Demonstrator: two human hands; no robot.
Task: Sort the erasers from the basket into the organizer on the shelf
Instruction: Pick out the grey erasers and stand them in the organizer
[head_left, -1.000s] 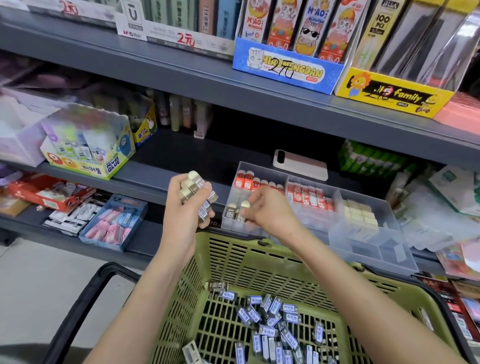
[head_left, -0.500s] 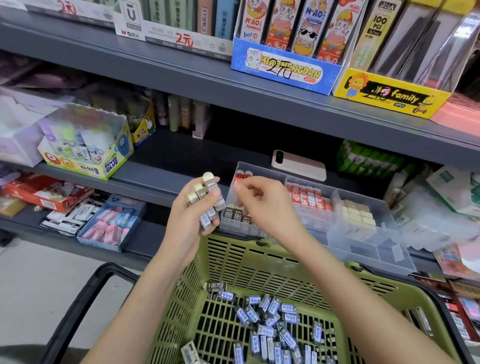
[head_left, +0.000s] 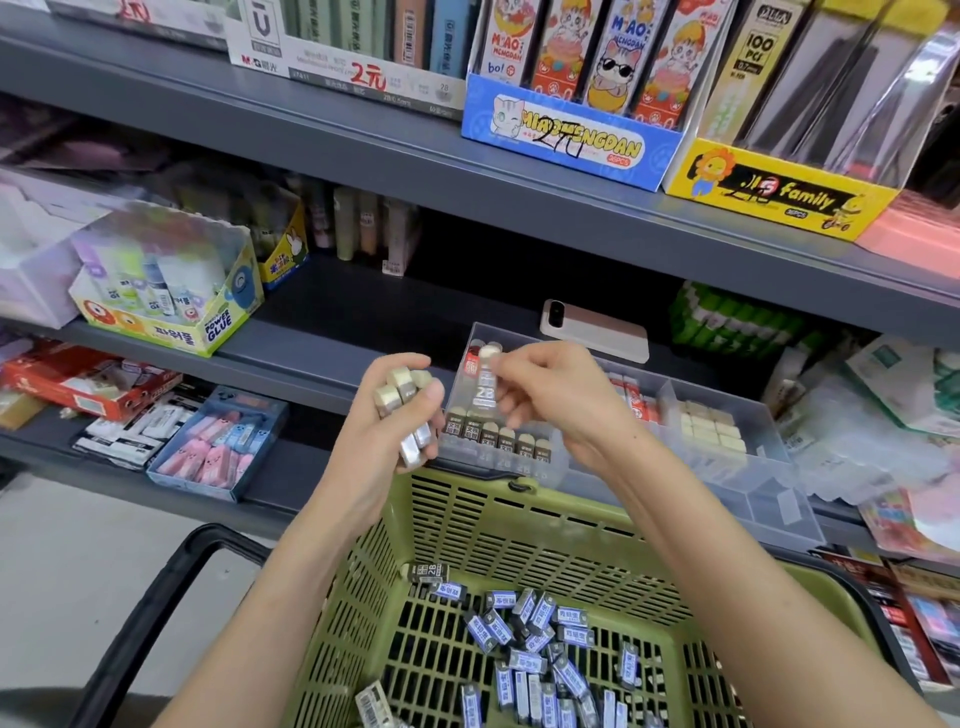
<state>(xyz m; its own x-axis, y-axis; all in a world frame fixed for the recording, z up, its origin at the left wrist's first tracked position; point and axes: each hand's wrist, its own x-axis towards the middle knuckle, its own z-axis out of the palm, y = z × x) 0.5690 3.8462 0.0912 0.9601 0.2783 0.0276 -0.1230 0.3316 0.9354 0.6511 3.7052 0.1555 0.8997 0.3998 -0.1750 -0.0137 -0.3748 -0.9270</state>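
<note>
The right hand (head_left: 556, 400) pinches a single 2B eraser (head_left: 485, 387) upright between thumb and fingers, over the front-left compartment of the clear organizer (head_left: 769, 493). A row of standing erasers (head_left: 498, 441) already lines the front of that compartment. The left hand (head_left: 374, 441) is curled round a bundle of erasers (head_left: 408, 410), loosely stacked and poking out past the fingers.

That bundle looks like the weak point. The grip covers only its middle, so a shift of the thumb could let one slide into the green basket (head_left: 467, 530) or past its rim to the floor (head_left: 78, 545). The pinched eraser could tip the standing row if it goes in at a slant, or land among the red-sleeved erasers (head_left: 631, 395) in the next compartment. Many loose erasers (head_left: 540, 644) lie in the basket bottom, so the sorting seems far from done.

The organizer sits on a dark grey shelf (head_left: 332, 358), just behind the basket's rim. A phone (head_left: 597, 332) lies behind it and a glue box (head_left: 171, 312) stands to the left. A blue tray of pink erasers (head_left: 218, 447) sits one level down, and display boxes (head_left: 571, 130) line the shelf above.
</note>
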